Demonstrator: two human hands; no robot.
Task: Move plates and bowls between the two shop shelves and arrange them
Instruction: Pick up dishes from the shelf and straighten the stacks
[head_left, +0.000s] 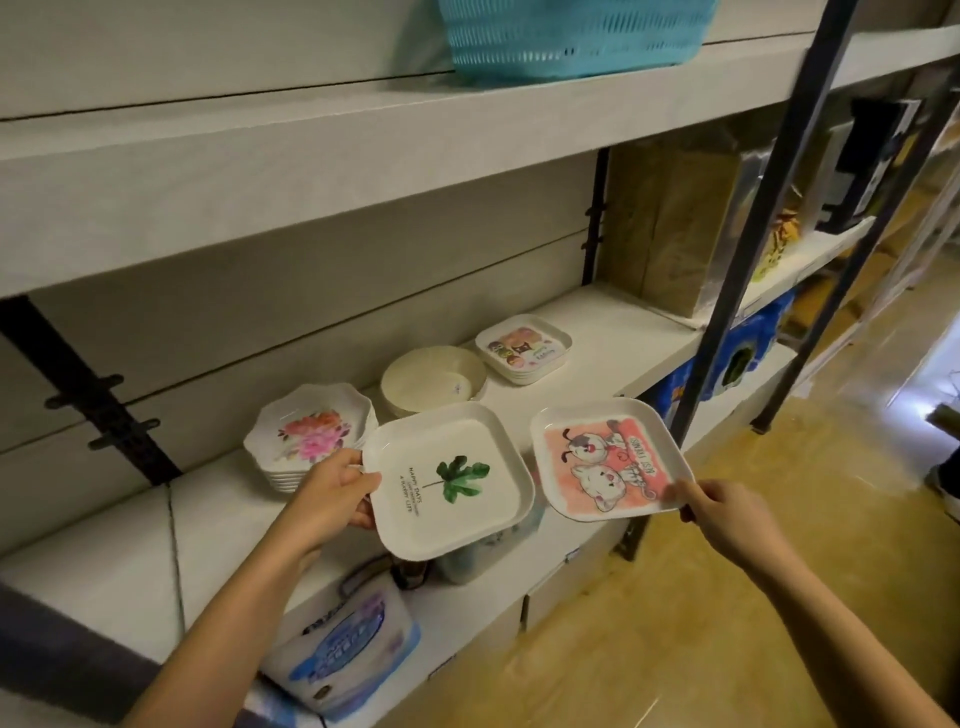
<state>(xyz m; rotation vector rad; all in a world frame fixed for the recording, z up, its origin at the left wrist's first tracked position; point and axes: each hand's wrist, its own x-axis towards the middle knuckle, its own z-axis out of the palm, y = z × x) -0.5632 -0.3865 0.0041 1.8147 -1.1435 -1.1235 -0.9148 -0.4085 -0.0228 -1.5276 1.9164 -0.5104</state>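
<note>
Gripping with left hand (332, 491), just in front of the floral plate stack (311, 439), the edge of the leaf plate (449, 480), held over the shelf (623, 338) front. Behind, on the shelf: stacked cream bowls (434, 382), small cartoon plates (524, 348). Pinching with right hand (727, 514) the tilted pink cartoon plate (608, 457) by its corner.

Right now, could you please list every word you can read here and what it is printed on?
"HAPPY DAYS": leaf plate in the left hand.
"A HAPPY LIFE": same plate; small line between unreadable.
Unreadable, upside down: lettering on the pink cartoon plate in the right hand.
Blurred: print on the stacked cartoon plates and the tissue pack.
</note>
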